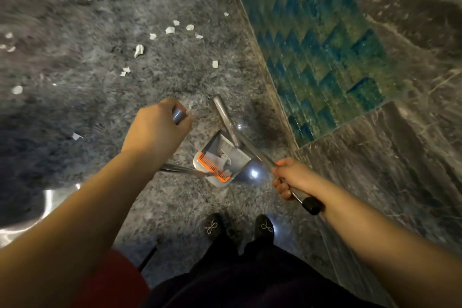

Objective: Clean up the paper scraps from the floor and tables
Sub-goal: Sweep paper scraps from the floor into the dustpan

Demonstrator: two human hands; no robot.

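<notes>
**Obscured and Unresolved Items**

My left hand (156, 127) covers most of the grey handle (179, 115) it grips; only the end shows. The dustpan's (221, 162) contents are too small to identify. Floor scraps (139, 50) toward ten o'clock smear with blur. A red object (112, 280) at seven o'clock is cut off by my forearm.
</notes>
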